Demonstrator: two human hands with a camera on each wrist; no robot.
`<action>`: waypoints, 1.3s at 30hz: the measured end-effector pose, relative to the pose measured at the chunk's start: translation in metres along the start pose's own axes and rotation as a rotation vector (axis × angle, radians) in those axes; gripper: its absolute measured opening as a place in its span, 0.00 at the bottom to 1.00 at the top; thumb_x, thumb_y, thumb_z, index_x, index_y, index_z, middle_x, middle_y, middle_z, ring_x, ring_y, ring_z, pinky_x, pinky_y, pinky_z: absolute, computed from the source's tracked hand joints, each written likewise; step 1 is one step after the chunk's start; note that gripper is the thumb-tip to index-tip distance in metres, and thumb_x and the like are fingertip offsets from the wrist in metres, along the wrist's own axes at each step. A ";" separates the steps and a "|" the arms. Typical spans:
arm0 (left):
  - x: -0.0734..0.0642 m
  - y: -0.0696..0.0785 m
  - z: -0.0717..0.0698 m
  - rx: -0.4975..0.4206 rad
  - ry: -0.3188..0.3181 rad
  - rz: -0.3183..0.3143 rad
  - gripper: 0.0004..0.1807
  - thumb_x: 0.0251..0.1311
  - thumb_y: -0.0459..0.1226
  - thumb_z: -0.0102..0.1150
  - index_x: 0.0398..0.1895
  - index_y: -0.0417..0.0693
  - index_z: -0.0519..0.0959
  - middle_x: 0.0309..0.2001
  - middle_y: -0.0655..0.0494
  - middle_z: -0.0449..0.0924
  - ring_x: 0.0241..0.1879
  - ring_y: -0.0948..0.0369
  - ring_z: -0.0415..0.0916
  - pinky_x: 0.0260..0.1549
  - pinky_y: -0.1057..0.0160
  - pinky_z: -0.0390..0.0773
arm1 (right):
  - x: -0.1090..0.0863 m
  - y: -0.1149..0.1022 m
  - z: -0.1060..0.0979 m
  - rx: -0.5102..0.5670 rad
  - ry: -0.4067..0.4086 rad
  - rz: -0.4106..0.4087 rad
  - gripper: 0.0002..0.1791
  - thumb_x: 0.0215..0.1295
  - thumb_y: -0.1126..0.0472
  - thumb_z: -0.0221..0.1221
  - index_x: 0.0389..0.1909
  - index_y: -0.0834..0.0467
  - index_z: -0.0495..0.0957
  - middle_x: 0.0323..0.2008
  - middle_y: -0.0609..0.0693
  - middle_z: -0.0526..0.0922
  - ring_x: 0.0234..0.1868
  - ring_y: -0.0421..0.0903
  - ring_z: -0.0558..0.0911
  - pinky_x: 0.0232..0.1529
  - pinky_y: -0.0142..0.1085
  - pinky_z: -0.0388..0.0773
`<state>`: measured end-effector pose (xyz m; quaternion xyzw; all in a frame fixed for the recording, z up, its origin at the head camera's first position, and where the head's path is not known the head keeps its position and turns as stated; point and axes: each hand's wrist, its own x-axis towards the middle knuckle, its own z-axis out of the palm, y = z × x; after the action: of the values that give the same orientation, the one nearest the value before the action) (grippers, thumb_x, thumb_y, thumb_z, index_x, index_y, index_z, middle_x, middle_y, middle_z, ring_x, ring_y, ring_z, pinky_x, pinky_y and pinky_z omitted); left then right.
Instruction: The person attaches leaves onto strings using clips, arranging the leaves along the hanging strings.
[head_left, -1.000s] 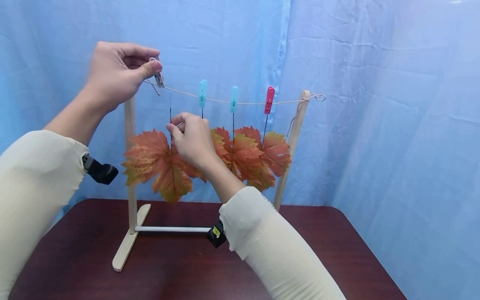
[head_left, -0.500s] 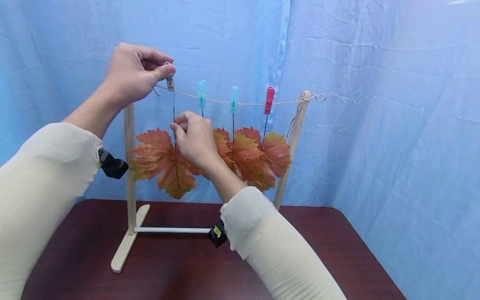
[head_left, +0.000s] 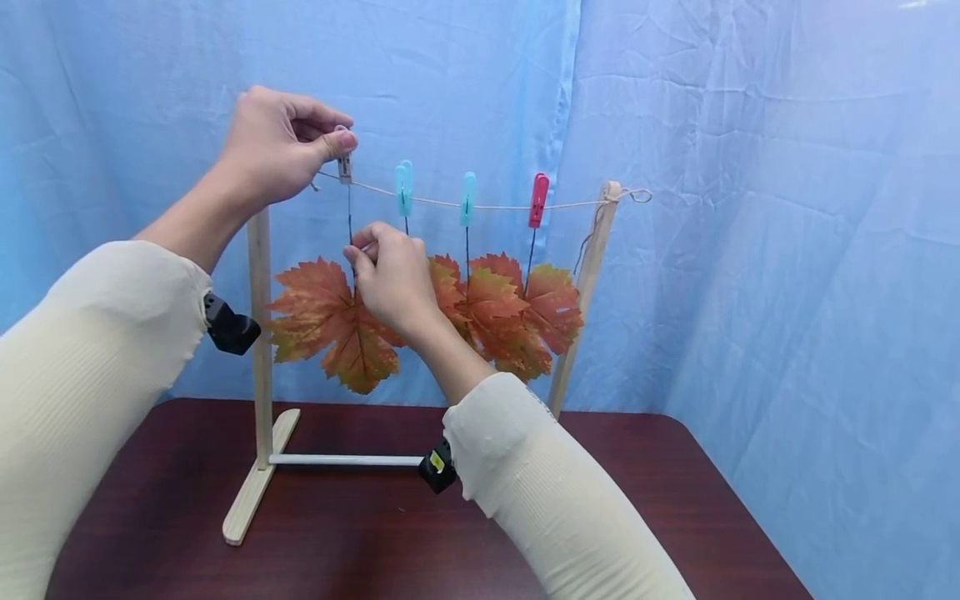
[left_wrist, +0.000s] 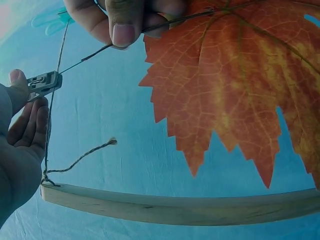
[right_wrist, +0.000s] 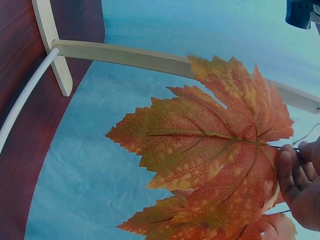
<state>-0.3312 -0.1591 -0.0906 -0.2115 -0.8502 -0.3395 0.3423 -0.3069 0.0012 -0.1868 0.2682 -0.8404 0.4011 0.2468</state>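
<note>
My left hand (head_left: pixel 281 150) pinches a grey clothespin (head_left: pixel 344 169) between thumb and fingers, up at the string (head_left: pixel 375 190) near its left end. Below it, my right hand (head_left: pixel 397 271) pinches the dark thin stem (head_left: pixel 349 218) of an orange-red artificial maple leaf (head_left: pixel 322 312). In the left wrist view the stem's tip reaches the nose of the clothespin (left_wrist: pixel 45 82), right where the string passes. The leaf (right_wrist: pixel 200 132) hangs spread out beneath my right fingers in the right wrist view.
Two light-blue clothespins (head_left: pixel 468 200) and a pink clothespin (head_left: pixel 538 200) hold further leaves (head_left: pixel 491 308) along the string. Wooden posts (head_left: pixel 260 350) carry it at both ends, joined low down by a white rod (head_left: pixel 345 459). The stand is on a dark red-brown table (head_left: pixel 315 542) before blue curtains.
My left hand has moved right and slightly down along the string with the grey clothespin. The leaf has shifted a little right, and its stem tip now meets the clothespin.
</note>
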 end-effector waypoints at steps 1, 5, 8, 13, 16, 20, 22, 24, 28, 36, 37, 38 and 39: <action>0.000 0.000 0.000 0.001 -0.001 -0.002 0.20 0.70 0.48 0.62 0.56 0.46 0.86 0.44 0.48 0.87 0.32 0.71 0.77 0.30 0.73 0.73 | 0.000 0.000 0.000 -0.003 0.001 -0.001 0.10 0.75 0.59 0.60 0.47 0.62 0.82 0.31 0.50 0.85 0.28 0.40 0.81 0.29 0.28 0.77; 0.001 0.000 0.001 -0.004 0.002 -0.006 0.20 0.71 0.47 0.61 0.57 0.46 0.86 0.43 0.51 0.87 0.34 0.71 0.77 0.31 0.72 0.73 | -0.001 0.002 0.000 -0.013 0.012 -0.016 0.10 0.75 0.60 0.60 0.46 0.63 0.82 0.31 0.51 0.86 0.27 0.41 0.80 0.27 0.29 0.76; 0.002 -0.002 0.001 -0.019 0.003 -0.011 0.19 0.71 0.47 0.61 0.57 0.46 0.85 0.41 0.54 0.86 0.34 0.72 0.77 0.31 0.72 0.73 | -0.002 0.003 0.001 -0.017 0.014 -0.021 0.10 0.75 0.60 0.60 0.46 0.63 0.82 0.31 0.52 0.86 0.26 0.42 0.80 0.27 0.29 0.76; 0.002 -0.003 0.000 -0.039 -0.001 -0.018 0.20 0.71 0.47 0.61 0.57 0.45 0.85 0.42 0.56 0.86 0.35 0.69 0.78 0.32 0.71 0.74 | -0.002 0.006 0.001 -0.010 0.029 -0.021 0.09 0.75 0.60 0.60 0.45 0.63 0.82 0.33 0.52 0.86 0.28 0.41 0.80 0.28 0.29 0.76; 0.001 -0.004 -0.001 -0.056 -0.005 -0.020 0.20 0.72 0.47 0.60 0.58 0.45 0.85 0.41 0.59 0.85 0.37 0.67 0.78 0.33 0.69 0.74 | -0.002 0.007 0.002 -0.014 0.037 -0.031 0.09 0.75 0.60 0.60 0.45 0.63 0.82 0.34 0.52 0.87 0.29 0.41 0.80 0.29 0.28 0.76; -0.001 -0.007 -0.004 -0.100 -0.003 -0.018 0.20 0.72 0.47 0.59 0.58 0.44 0.84 0.41 0.60 0.85 0.38 0.66 0.78 0.36 0.68 0.73 | -0.002 0.006 0.004 -0.020 0.027 -0.036 0.09 0.75 0.60 0.60 0.45 0.63 0.82 0.35 0.52 0.87 0.30 0.42 0.81 0.30 0.28 0.77; -0.001 -0.007 -0.006 -0.120 -0.004 -0.019 0.20 0.72 0.46 0.60 0.58 0.44 0.84 0.41 0.61 0.85 0.39 0.66 0.78 0.37 0.68 0.73 | -0.002 0.006 0.004 -0.019 0.018 -0.028 0.09 0.75 0.60 0.60 0.45 0.63 0.82 0.36 0.52 0.87 0.32 0.42 0.82 0.31 0.28 0.77; -0.001 -0.008 -0.007 -0.125 -0.007 -0.018 0.20 0.72 0.47 0.60 0.57 0.45 0.84 0.41 0.61 0.85 0.39 0.66 0.79 0.38 0.68 0.72 | -0.002 0.006 0.004 -0.017 0.013 -0.021 0.09 0.75 0.60 0.60 0.45 0.63 0.82 0.36 0.52 0.87 0.32 0.42 0.82 0.31 0.28 0.78; -0.001 -0.009 -0.008 -0.133 -0.009 -0.019 0.20 0.71 0.47 0.60 0.58 0.46 0.85 0.42 0.61 0.85 0.41 0.65 0.79 0.39 0.68 0.72 | -0.002 0.006 0.004 -0.017 0.019 -0.027 0.09 0.75 0.60 0.60 0.45 0.63 0.82 0.35 0.52 0.87 0.30 0.41 0.81 0.30 0.28 0.77; -0.001 -0.006 -0.005 -0.074 -0.029 -0.018 0.20 0.70 0.47 0.62 0.57 0.45 0.85 0.41 0.58 0.86 0.39 0.67 0.80 0.37 0.69 0.73 | -0.002 0.005 0.003 -0.033 0.023 -0.035 0.09 0.75 0.60 0.60 0.45 0.62 0.82 0.35 0.52 0.87 0.28 0.41 0.81 0.28 0.28 0.76; -0.001 -0.006 -0.005 -0.072 -0.030 -0.015 0.20 0.70 0.47 0.62 0.56 0.45 0.85 0.41 0.58 0.86 0.38 0.67 0.80 0.36 0.69 0.73 | -0.001 0.005 0.003 -0.037 0.019 -0.032 0.09 0.75 0.59 0.60 0.46 0.62 0.82 0.35 0.52 0.87 0.28 0.41 0.81 0.28 0.28 0.76; -0.002 -0.006 -0.004 -0.065 -0.028 -0.013 0.20 0.70 0.47 0.62 0.56 0.44 0.85 0.40 0.58 0.86 0.38 0.67 0.80 0.36 0.69 0.73 | -0.001 0.006 0.003 -0.039 0.015 -0.029 0.09 0.75 0.60 0.60 0.46 0.62 0.82 0.35 0.52 0.87 0.28 0.41 0.81 0.28 0.28 0.76; -0.002 -0.006 -0.004 -0.059 -0.027 -0.010 0.19 0.70 0.47 0.62 0.55 0.44 0.85 0.40 0.58 0.86 0.37 0.67 0.80 0.36 0.69 0.73 | -0.001 0.006 0.003 -0.040 0.011 -0.026 0.09 0.75 0.60 0.60 0.46 0.62 0.82 0.35 0.52 0.87 0.28 0.42 0.81 0.28 0.28 0.76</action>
<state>-0.3312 -0.1660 -0.0927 -0.2217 -0.8454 -0.3634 0.3226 -0.3103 0.0023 -0.1920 0.2720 -0.8433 0.3825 0.2617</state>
